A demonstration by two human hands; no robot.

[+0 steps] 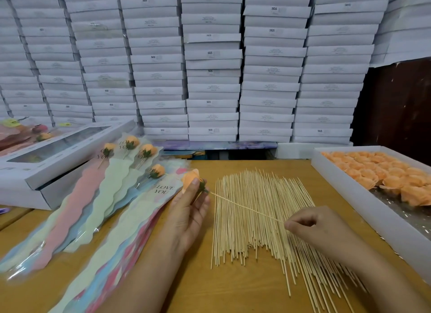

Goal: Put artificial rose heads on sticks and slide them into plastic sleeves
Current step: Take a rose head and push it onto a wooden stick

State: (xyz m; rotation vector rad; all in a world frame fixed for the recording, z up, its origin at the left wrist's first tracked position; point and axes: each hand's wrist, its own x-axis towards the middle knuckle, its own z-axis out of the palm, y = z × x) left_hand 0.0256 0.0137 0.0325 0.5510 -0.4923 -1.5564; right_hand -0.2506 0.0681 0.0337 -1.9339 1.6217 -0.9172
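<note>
- Peach-orange rose head (190, 179) with a green calyx is pinched in the fingers of the left hand (189, 216), held just above the bench (245, 289) beside the top empty sleeve.
- One wooden stick (245, 207) runs from the calyx down to the right hand (310, 228), whose fingers are closed narrowly on its lower end. Tip appears seated at the base of the flower; depth of insertion cannot be read.
- Step in hand, by my judgement: pushing the stick into the rose head.
- To do it well: keep the stick in line with the calyx axis, push straight and gently, support the flower at its base, not the petals, so nothing crushes or skews.
- Spare sticks (261, 221) lie fanned on the bench directly under both hands.
- Stack of empty plastic sleeves (130, 233), top one printed "LOVE YOU", lies just left of the left hand.
- Finished roses in sleeves (126, 163) are laid further left, overlapping, heads away from the person.
- White tray (373, 219) at right holds more loose rose heads (377, 170); part of it is bare.
- Windowed gift box (53, 158) sits at far left; white stacked boxes (212, 63) fill the wall behind.
</note>
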